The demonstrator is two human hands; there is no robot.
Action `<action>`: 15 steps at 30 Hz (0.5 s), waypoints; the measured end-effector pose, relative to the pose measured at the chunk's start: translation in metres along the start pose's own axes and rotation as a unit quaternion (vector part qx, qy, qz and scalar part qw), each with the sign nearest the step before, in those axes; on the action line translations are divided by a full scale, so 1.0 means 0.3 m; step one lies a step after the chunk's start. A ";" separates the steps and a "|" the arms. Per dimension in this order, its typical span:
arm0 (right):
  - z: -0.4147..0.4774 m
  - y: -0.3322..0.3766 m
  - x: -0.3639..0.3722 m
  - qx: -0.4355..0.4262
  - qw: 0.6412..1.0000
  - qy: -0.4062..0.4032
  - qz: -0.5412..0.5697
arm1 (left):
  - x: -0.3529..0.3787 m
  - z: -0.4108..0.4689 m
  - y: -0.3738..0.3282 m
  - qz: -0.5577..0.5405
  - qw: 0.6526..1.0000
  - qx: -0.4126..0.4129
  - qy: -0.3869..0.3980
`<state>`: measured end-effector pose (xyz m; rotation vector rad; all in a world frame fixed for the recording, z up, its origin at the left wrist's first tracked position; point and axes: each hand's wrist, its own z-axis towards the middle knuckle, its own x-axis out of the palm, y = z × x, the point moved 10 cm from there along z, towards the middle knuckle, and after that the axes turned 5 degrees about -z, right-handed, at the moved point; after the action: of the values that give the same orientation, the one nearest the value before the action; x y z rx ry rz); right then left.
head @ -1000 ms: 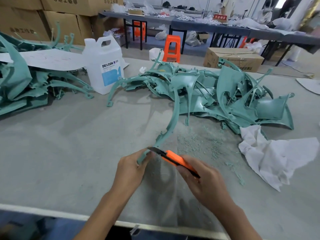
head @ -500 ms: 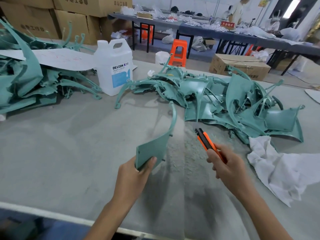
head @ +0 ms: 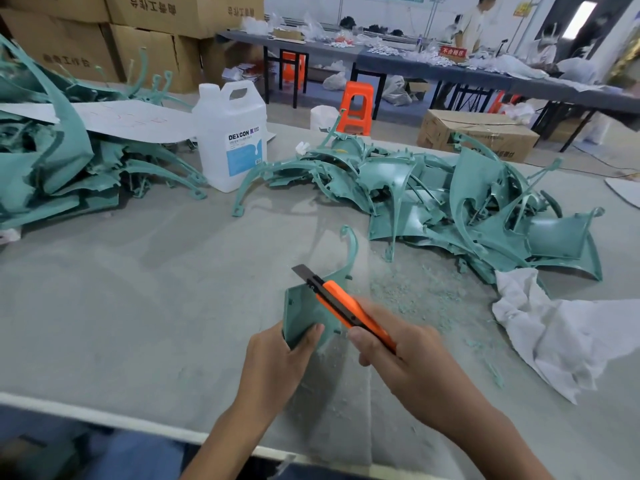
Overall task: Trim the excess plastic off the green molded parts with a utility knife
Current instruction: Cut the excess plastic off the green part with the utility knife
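Pinches the flat end of a curved green moulded plastic part (head: 302, 308) in the left hand (head: 277, 365), thumb on the near face and fingers out of sight behind. Keeps that plate upright just above the grey felt-covered counter (head: 138, 306), apparently to offer its upper edge to the blade, with the thin arched tail sweeping up and away beyond both hands.

Clasps an orange-and-black snap-blade utility knife (head: 341, 306) in the right hand (head: 412, 365), fingers wrapped round the handle. Points the extended blade up and away to the left, across the plate's upper right corner. Likely set for a shaving stroke along that edge. Cannot tell through the blur whether steel meets plastic.

Reaches in with both forearms from the near edge, wrists close, right hand just beside the left.

Just beyond the right hand, loose green shavings (head: 408, 289), probably trimmings. Farther out, a heap of green moulded parts (head: 450, 209), and to the right a crumpled white cloth (head: 561, 334).
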<state>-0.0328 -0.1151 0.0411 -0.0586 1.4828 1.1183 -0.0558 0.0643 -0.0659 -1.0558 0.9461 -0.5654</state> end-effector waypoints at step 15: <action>0.027 0.041 -0.064 -0.028 0.996 0.059 -0.059 | -0.052 -0.089 -0.041 0.041 0.999 0.030 0.003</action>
<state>-0.0289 -0.1138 0.0649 -0.2509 1.5325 1.0760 -0.0862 0.0588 -0.0535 -0.9576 0.9673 -0.5275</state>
